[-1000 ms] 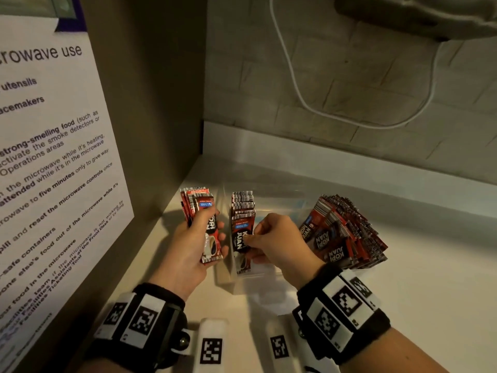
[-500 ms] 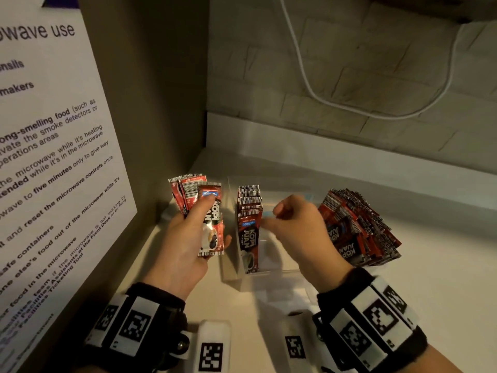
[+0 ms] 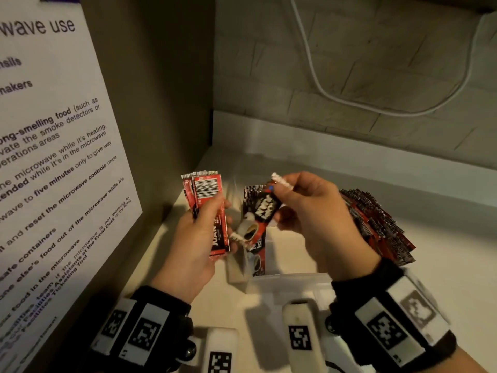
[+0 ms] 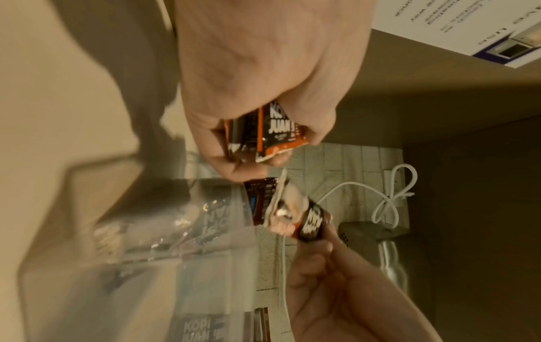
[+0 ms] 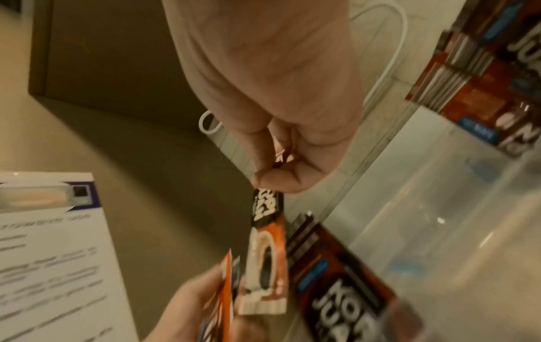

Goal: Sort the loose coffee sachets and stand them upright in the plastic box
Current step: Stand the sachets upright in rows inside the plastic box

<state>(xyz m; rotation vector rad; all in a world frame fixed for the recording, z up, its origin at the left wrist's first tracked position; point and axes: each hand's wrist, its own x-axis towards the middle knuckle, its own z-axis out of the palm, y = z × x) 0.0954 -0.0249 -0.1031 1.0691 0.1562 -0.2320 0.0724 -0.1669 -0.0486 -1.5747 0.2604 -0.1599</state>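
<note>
Hidden or unclear: near wall of the plastic box blurred and partly behind the right wrist; count of sachets anywhere not readable; print on the single sachet smeared by motion blur.

Right hand: fingers closed narrow, pinching the top end of the single sachet; sachet hanging tilted, lower end toward the left hand, above the near left part of the box.

Left hand: fingers curled round a small bundle of sachets, thumb across the front, barcode ends up, held just left of the box.

In the box: row of sachets standing upright against the left wall, directly behind the single sachet.

On the bench: fanned pile of sachets, right of the box, partly behind the right hand.

Around: microwave notice on the side panel at left; white cable looping over the tiled back wall.
</note>
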